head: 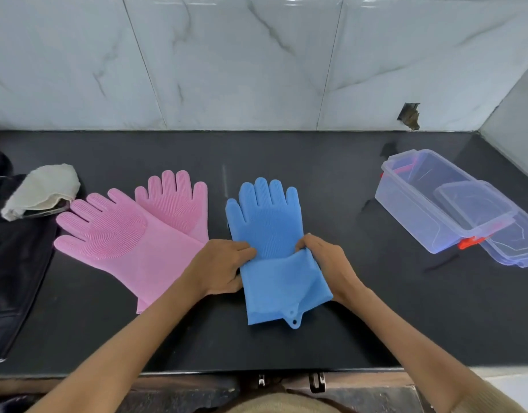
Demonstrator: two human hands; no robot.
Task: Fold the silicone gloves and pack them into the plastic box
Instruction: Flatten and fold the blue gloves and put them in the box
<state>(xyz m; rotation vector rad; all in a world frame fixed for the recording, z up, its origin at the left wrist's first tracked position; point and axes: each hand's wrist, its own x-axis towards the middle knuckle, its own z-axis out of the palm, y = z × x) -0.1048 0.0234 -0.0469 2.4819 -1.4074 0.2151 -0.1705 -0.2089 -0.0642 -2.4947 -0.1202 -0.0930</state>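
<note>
A blue silicone glove (267,222) lies flat at the centre of the dark counter, fingers pointing at the wall, its cuff and hanging tab toward me. My left hand (219,268) grips its left edge at the wrist. My right hand (324,259) grips the right edge at the same height, bunching the silicone there. Two pink silicone gloves (120,234) lie overlapping to the left, one partly beneath the other. The clear plastic box (435,201) stands open at the right with red latches, and its clear lid (516,242) leans against it.
A beige cloth (41,190) rests on dark fabric (12,263) at the far left of the black counter (361,308). A marble-tiled wall runs along the back and the right corner. The counter's front edge lies just under my forearms.
</note>
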